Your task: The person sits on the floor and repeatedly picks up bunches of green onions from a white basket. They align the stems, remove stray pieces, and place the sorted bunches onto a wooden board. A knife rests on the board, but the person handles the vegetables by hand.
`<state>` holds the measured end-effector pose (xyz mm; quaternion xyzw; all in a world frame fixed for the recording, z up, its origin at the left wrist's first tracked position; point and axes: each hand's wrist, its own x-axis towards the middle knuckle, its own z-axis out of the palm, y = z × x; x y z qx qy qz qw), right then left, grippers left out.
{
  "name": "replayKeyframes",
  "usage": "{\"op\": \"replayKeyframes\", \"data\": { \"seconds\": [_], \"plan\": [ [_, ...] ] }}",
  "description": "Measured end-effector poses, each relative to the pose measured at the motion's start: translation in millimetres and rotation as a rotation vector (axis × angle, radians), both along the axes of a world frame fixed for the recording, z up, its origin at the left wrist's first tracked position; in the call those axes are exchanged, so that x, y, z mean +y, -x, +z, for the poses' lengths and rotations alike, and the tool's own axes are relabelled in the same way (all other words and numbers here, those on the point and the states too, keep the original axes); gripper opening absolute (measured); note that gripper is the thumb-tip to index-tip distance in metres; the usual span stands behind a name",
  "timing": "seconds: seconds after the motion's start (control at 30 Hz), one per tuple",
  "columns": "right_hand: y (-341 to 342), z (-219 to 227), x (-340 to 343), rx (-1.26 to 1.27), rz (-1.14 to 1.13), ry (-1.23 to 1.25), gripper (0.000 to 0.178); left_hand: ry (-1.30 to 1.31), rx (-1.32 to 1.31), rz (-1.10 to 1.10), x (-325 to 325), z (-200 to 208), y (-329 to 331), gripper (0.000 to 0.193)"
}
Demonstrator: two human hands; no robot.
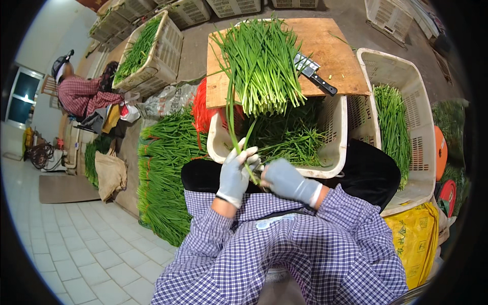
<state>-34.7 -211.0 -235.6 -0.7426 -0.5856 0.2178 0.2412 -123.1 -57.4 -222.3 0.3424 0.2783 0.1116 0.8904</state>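
My left hand (235, 173), in a pale glove, is closed around a few long garlic chives (232, 122). Their leaves rise toward the board, and the lower ends poke out below the fingers. Close beside those ends is my gloved right hand (288, 179), curled but smeared by motion; whether it grips anything does not show. Ahead, a thick heap of chives (264, 66) lies on a wooden board (335, 46), pale ends toward me. A cleaver (315, 73) with a black handle rests right of the heap. Under the board, a white crate (333, 157) holds loose green trimmings (300, 145).
Tied chive bundles (165, 173) are piled on my left beside red plastic strands (202, 109). On my right stands a tall crate (419, 127) with more chives, above a yellow sack (414, 239). Another person (84, 94) sits at the far left near a filled crate (165, 51).
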Motion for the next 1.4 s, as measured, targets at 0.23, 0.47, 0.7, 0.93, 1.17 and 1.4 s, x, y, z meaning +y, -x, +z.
{"op": "replayKeyframes", "data": {
  "seconds": [0.23, 0.47, 0.7, 0.93, 1.17, 1.4],
  "plan": [
    [38.9, 5.0, -61.8, 0.257, 0.49, 0.181, 0.016, -0.33, -0.22, 0.446, 51.1, 74.5, 38.0, 0.046],
    [-74.6, 51.1, -56.4, 0.032, -0.413, -0.448, 0.027, -1.434, -0.327, 0.331, 62.4, 168.7, -74.9, 0.027],
    [-179.5, 17.2, -9.8, -0.254, -0.824, 0.075, 0.032, -0.663, 0.148, -0.007, 84.5, 77.2, -223.8, 0.022],
    [-177.0, 2.8, 10.6, -0.321, -0.839, -0.26, 0.029, -1.068, 0.276, -0.314, 81.1, 39.0, -219.9, 0.065],
    [-173.8, 18.6, 35.8, -0.012, -0.504, 0.167, 0.043, -2.405, 0.072, -0.619, 39.7, 50.0, -227.6, 0.059],
    [-239.8, 93.6, -172.3, 0.254, -0.4, -0.016, 0.044, -2.333, -0.023, -0.535, 1.0, 53.5, -201.6, 0.062]
  ]
}}
